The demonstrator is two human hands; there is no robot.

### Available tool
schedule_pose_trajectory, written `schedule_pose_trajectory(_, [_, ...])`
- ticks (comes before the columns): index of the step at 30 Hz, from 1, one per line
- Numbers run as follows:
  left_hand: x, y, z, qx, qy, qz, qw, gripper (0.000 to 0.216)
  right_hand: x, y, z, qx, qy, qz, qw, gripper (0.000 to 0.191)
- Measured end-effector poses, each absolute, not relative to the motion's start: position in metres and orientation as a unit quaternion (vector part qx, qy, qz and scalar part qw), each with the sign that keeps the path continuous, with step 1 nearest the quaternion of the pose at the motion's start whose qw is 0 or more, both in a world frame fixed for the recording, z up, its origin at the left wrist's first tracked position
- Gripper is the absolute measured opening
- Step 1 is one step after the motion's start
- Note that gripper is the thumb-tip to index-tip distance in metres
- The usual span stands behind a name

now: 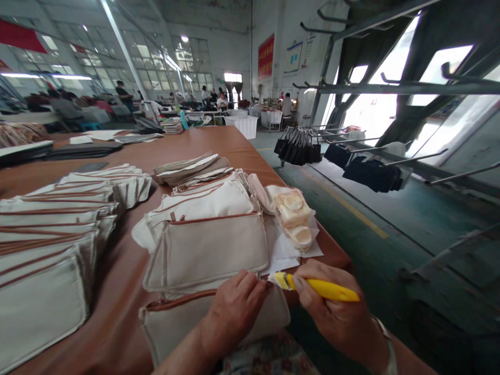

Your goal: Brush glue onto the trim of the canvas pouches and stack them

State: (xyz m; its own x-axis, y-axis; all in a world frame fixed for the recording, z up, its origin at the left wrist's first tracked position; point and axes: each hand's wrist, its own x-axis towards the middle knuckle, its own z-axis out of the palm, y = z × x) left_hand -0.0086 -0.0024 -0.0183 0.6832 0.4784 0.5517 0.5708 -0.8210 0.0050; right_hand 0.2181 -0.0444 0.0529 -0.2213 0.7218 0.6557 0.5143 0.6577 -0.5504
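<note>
**Mia:** What is the left hand (234, 307) doing?

**Ben:** It lies on a cream cloth bag (172, 323) at 6 o'clock, close to the person. Its fingers are bent and pinch the bag's top corner.

**Mia:** And the right hand (332, 317)?

**Ben:** It is at 5 o'clock. Its fingers are closed tight round a yellow tool (324, 289). The tool's tip points to 9 o'clock and sits right at the corner that the left hand pinches.

**Mia:** Where does the cloth bag lie?

**Ben:** On the brown table (117, 312), at the near edge. It has a brown strip along its top.

**Mia:** What is behind it?

**Ben:** A pile of bags (207, 250) of the same kind, toward 12 o'clock, touching it.

**Mia:** What else is there?

**Ben:** At 9 o'clock, rows of bags (50, 234) lie one over the next. At 1 o'clock, a plastic packet (295, 216) with round pale things inside lies on white paper (281, 252). At 2 o'clock, well apart from the table, dark clothes (371, 174) hang on metal rods. Far off at 12 o'clock, people (287, 104) are at other tables.
</note>
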Motion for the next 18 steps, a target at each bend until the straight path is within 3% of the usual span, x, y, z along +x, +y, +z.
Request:
schedule_pose_trajectory(5, [-0.011, -0.005, -0.02, -0.924, -0.27, -0.247, 0.109, 0.02, 0.217, -0.041, 0.055, -0.423, -0.76, 0.063, 0.489, 0.012])
schedule_pose_trajectory(12, [-0.013, -0.007, -0.019, -0.928, -0.257, -0.243, 0.116, 0.025, 0.219, -0.034, 0.044, -0.439, -0.757, 0.16, 0.456, 0.019])
schedule_pose_trajectory(18, [-0.007, -0.006, 0.024, -0.911, -0.251, -0.321, 0.059, 0.014, 0.256, -0.051, 0.049, -0.541, -0.528, 0.138, 0.64, 0.019])
